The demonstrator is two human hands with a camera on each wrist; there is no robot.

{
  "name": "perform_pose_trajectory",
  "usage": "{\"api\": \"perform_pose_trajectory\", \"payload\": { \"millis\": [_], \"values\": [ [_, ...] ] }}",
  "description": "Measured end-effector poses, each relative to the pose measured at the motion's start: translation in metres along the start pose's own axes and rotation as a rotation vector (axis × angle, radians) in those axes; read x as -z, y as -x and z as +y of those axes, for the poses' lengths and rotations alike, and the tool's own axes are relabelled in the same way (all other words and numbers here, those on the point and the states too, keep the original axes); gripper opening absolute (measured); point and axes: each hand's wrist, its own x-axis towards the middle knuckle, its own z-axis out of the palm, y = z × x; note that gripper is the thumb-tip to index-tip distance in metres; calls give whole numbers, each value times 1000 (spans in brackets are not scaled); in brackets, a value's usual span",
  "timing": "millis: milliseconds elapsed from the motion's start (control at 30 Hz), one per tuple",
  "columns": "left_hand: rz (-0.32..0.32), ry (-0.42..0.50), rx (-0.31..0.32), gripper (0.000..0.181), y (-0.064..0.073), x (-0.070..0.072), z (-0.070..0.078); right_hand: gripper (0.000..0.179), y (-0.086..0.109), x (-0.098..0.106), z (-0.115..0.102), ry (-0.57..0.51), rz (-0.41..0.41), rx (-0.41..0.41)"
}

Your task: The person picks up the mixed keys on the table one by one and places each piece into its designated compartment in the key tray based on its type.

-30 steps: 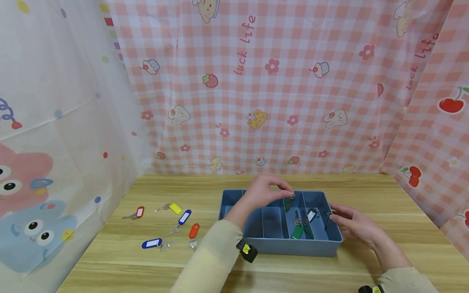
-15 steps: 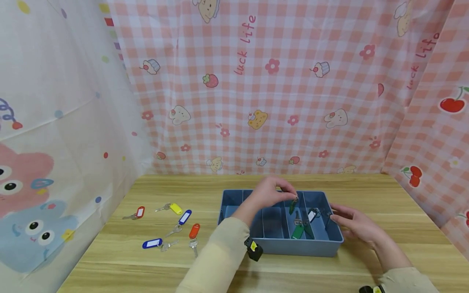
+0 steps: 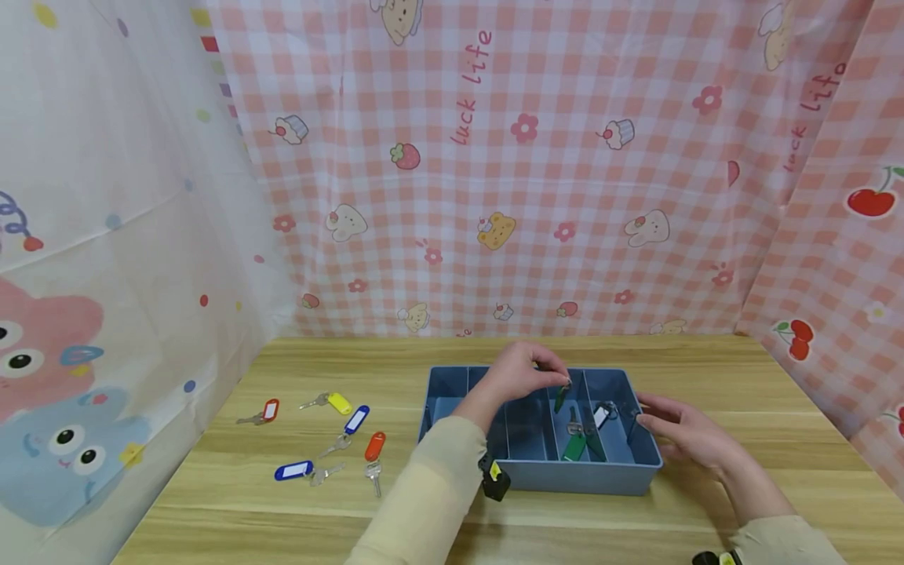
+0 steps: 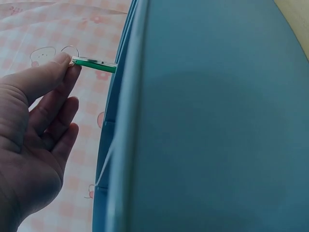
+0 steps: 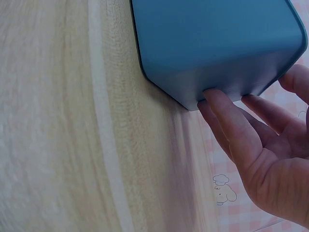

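Note:
My left hand [image 3: 519, 372] reaches over a blue divided box [image 3: 558, 476] and pinches a key ring between thumb and fingertips. From it hangs a green key tag [image 4: 95, 65], edge-on in the left wrist view. In the head view this tag hangs over a right-hand compartment. Below lie a key and another green key tag [image 3: 575, 448]. The compartment at the right end holds a dark key tag with a white label [image 3: 602, 416]. My right hand [image 5: 270, 150] has its fingertips against the box's right end wall, fingers fairly straight.
Left of the box, several tagged keys lie spread on the wooden table [image 3: 233, 510]: a yellow tag [image 3: 339, 403], an orange-red tag [image 3: 375, 446], a red tag [image 3: 271, 410], and blue tags, one of them a blue tag [image 3: 293, 470] at the front. Patterned cloth [image 3: 523, 180] hangs behind.
My left hand has shifted slightly right over the box with the green key tag, most of it in the first half second. My right hand stays at the box's end.

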Motion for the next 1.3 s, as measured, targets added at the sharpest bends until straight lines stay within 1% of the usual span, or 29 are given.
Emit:
{"api": "perform_pose_trajectory", "payload": {
  "millis": [167,333,633,833,967,1100,1300],
  "values": [
    [24,-9,11,7,-2,-2,2,68,0,0,0,11,5,-6],
    [35,21,24,7,-3,-4,4,68,0,1,0,21,6,-10],
    [17,0,13,28,-1,-3,4,69,-1,1,1,6,4,-9],
    [-9,-20,-35,33,4,-2,8,69,0,1,0,5,1,-7],
    [-21,-4,-71,37,8,-2,11,69,0,1,0,-1,1,-4],
    [-23,12,-102,41,11,-1,13,69,0,1,0,-4,-3,-1],
    [-18,5,-156,44,16,1,14,68,-1,1,1,-8,-10,1]
  ]
}}
